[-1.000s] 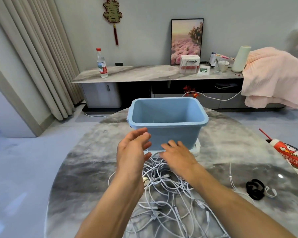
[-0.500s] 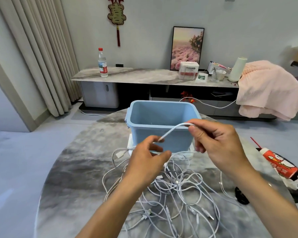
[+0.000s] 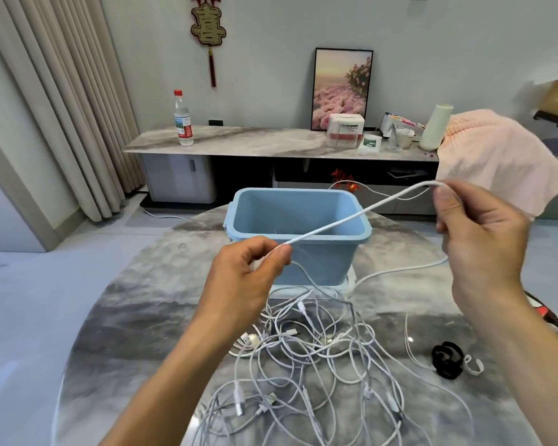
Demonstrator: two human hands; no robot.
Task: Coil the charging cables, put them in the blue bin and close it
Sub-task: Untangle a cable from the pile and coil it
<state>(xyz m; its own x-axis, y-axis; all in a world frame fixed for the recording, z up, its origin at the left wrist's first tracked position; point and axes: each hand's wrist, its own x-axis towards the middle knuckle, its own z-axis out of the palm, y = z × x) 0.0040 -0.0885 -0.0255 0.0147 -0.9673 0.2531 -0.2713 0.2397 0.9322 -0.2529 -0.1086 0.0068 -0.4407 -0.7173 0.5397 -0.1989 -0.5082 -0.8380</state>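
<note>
Marble table [image 3: 136, 304] — left hand [image 3: 245, 278], right hand [image 3: 477, 233] pinch white cable [image 3: 361, 215] taut

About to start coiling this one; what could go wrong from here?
1. The cable stretched between the left hand and right hand runs down into the tangled pile; pulling may tighten knots or drag other cables along.
2. It crosses over the blue bin, so a snag could shift the bin.

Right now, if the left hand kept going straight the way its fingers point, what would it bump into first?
Probably the blue bin. The left hand, pinching the white cable, points forward and rightward at the bin's front wall. How far apart they are is hard to judge.
</note>
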